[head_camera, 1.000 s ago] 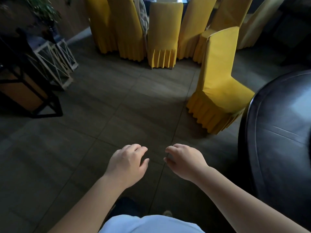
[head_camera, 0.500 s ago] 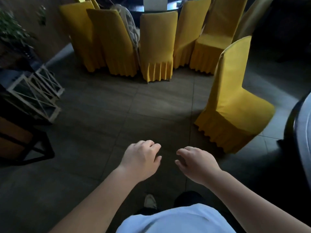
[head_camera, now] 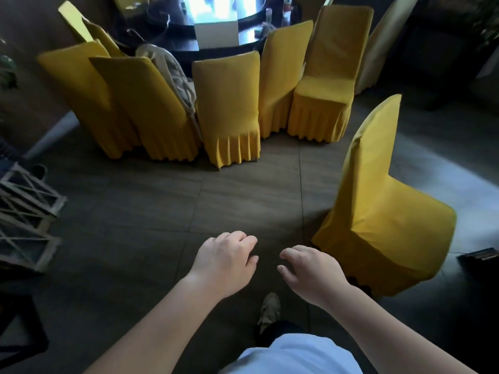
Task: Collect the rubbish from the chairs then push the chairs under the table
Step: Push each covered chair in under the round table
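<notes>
My left hand (head_camera: 225,261) and my right hand (head_camera: 310,271) hang side by side over the dark tiled floor, fingers loosely curled, holding nothing. A yellow-covered chair (head_camera: 383,211) stands alone to the right of my right hand, its seat facing right. Several more yellow chairs (head_camera: 229,103) crowd around a dark round table (head_camera: 172,44) at the back. A pale bundle of cloth (head_camera: 172,74) lies between two of those chairs. One chair (head_camera: 326,87) at the back right shows a bare seat. I see no rubbish on the near chair's seat.
White lattice lanterns (head_camera: 27,217) stand on the floor at the left, beside a dark stand (head_camera: 16,333). A white box (head_camera: 216,33) sits on the far table. A dark flat object (head_camera: 479,256) lies at the right edge. Open floor lies between me and the chairs.
The view has swung left and forward: the near chair has shifted right, the dark table on my right has left the frame, and the far chairs are closer. Both hands stay empty.
</notes>
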